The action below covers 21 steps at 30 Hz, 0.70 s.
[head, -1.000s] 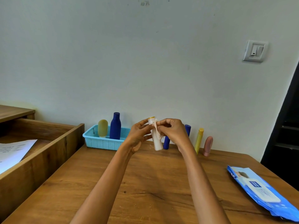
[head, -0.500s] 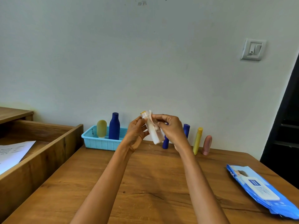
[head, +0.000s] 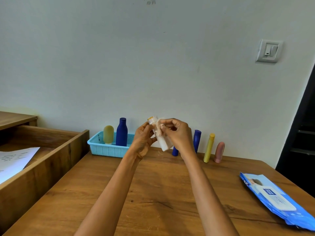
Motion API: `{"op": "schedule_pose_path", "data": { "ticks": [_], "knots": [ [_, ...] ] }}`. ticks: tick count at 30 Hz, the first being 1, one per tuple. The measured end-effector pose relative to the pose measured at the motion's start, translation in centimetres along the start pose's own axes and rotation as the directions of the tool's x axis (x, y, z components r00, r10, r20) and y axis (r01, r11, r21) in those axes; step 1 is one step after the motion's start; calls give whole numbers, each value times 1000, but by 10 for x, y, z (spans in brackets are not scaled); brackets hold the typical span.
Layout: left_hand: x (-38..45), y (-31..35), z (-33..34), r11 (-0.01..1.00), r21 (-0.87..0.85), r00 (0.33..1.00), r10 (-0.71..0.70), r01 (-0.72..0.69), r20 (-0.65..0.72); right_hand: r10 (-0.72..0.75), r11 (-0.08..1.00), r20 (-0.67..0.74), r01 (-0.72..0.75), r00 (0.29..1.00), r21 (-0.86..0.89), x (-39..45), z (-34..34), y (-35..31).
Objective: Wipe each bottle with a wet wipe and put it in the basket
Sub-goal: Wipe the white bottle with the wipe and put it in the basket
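Note:
My left hand (head: 144,138) holds a small white bottle (head: 162,143) with a yellow cap, tilted, above the table's far side. My right hand (head: 177,133) pinches a wet wipe (head: 159,127) against the bottle's upper part. The light blue basket (head: 105,149) stands at the back left by the wall and holds an olive bottle (head: 108,134) and a dark blue bottle (head: 121,134). Along the wall behind my hands stand two blue tubes (head: 197,139), a yellow tube (head: 209,148) and a pink bottle (head: 219,152).
A blue pack of wet wipes (head: 274,200) lies at the table's right edge. An open wooden drawer (head: 42,160) with a sheet of paper (head: 13,160) in it adjoins the table on the left. A dark doorway is at the right.
The bottle's capped end has tipped further left and my right hand with the wipe has shifted along the bottle. Both hands have stayed at about the same spot.

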<state>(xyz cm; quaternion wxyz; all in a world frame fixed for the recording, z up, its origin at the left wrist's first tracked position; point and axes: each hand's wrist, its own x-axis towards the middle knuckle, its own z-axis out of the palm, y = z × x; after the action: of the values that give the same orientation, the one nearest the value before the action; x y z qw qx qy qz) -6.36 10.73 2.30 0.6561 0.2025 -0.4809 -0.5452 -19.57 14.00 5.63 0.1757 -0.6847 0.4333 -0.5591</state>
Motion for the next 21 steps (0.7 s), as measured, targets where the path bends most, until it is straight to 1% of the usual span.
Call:
{"op": "schedule_pose_path", "data": {
  "ticks": [3, 8, 9, 11, 13, 14, 15, 16, 18, 20, 21],
  "knots": [
    [-1, 2, -3, 1000, 6, 999, 15, -15, -38, 16, 997, 112, -7, 994, -81, 0, -1, -4],
    [-2, 2, -3, 1000, -26, 1000, 17, -18, -19, 205, 979, 199, -205, 958, -23, 2, -19, 6],
    [-2, 1, -2, 999, -36, 1000, 15, -15, -11, 224, 974, 185, -227, 957, -10, 2, -21, 8],
    [-1, -1, 1, 998, -55, 1000, 4, -3, 17, 208, 978, 82, -209, 975, 11, 3, -18, 10],
    [1, -1, 5, 999, -47, 999, 3, -1, 39, 127, 992, -46, -126, 991, 23, 2, -11, 5],
    [1, -2, 6, 999, -44, 999, 8, -7, 38, 82, 996, -77, -80, 994, 32, 1, -8, 2],
    [2, -1, 6, 999, -47, 999, 17, -15, 32, 49, 998, -72, -46, 996, 46, 1, -6, -2],
    [2, -1, 5, 998, -53, 999, 26, -25, 19, 30, 997, -30, -28, 999, 65, 1, -6, -5],
    [3, -1, 0, 997, -64, 999, 40, -40, -9, 40, 996, 121, -49, 992, 71, 0, -9, -9],
    [4, -1, -5, 996, -78, 999, 50, -51, -15, 106, 990, 259, -127, 960, 66, 1, -15, -8],
    [4, -1, -7, 995, -84, 998, 54, -55, -15, 150, 981, 306, -179, 940, 69, 1, -19, -7]
  ]
}}
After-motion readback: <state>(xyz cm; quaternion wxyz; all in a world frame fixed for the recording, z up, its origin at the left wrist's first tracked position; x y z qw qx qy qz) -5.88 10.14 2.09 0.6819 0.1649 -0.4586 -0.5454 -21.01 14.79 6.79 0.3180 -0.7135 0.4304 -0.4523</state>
